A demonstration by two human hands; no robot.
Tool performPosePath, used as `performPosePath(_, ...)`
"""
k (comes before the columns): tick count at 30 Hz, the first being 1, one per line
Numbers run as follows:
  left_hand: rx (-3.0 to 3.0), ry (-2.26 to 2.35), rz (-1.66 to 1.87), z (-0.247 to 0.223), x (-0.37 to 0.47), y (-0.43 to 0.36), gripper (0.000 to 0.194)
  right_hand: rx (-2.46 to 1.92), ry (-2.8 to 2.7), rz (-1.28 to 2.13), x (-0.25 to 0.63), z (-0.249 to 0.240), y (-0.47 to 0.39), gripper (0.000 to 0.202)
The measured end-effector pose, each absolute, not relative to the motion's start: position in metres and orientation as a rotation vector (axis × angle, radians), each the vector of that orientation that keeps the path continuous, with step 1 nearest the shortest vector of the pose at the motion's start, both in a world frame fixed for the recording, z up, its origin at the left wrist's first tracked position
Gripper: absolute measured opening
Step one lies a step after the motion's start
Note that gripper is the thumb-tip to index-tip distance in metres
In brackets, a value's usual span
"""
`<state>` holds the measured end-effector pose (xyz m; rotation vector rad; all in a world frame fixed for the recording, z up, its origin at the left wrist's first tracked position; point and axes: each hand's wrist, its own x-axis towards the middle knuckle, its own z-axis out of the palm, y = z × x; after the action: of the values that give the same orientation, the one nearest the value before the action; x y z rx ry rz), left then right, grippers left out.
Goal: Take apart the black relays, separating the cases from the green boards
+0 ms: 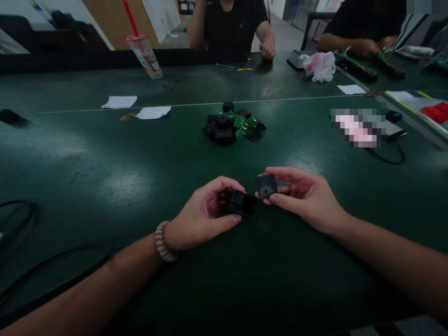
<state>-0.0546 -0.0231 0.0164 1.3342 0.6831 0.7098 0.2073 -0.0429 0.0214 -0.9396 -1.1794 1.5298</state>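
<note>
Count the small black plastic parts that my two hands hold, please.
2: a black rectangular plastic part in the left hand, a black squarish plastic part in the right hand. More may be hidden.

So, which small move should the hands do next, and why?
Probably bring the square black piece in the right hand over the black case in the left hand: both are held close together, and the case's dark, seemingly open side faces the camera.

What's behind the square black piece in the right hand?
Fingers of the right hand reach behind the square black piece, with fingertips showing past its left edge. The green tabletop shows around them. The piece's rear face, and whatever it covers, can't be seen.
</note>
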Motion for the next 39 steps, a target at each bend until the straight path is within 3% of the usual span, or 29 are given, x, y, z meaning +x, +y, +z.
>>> performPosePath(6,1.358,0.688,0.722,0.018,-0.055,-0.024,0.043,-1.046,-0.978,1.622,0.205,0.015,-0.025,0.038)
performPosePath(12,1.369,0.7,0.702,0.017,-0.056,-0.024,0.044,-1.257,-0.935,1.657,0.193,0.024,0.014,0.01)
performPosePath(15,1.384,0.701,0.707,0.016,-0.057,-0.024,0.044,-1.288,-0.939,1.472,0.191,0.03,0.034,0.014)
performPosePath(20,1.376,0.702,0.71,0.017,-0.056,-0.024,0.044,-1.246,-0.98,1.395,0.191,0.026,0.032,0.055)
performPosePath(22,1.37,0.705,0.704,0.017,-0.055,-0.023,0.044,-1.246,-1.043,1.42,0.191,0.021,0.025,0.053)
performPosePath(25,1.365,0.71,0.702,0.018,-0.056,-0.023,0.044,-1.212,-1.245,1.414,0.191,0.014,0.019,0.033)
performPosePath(31,1.375,0.709,0.7,0.019,-0.056,-0.024,0.044,-1.247,-1.712,0.95,0.188,0.008,0.028,0.015)
performPosePath(35,1.38,0.722,0.695,0.019,-0.056,-0.023,0.044,-1.287,-1.917,0.5,0.194,0.003,0.044,0.014)
performPosePath(39,1.372,0.727,0.694,0.019,-0.056,-0.023,0.044,-1.31,-1.921,0.262,0.198,-0.005,0.068,0.016)
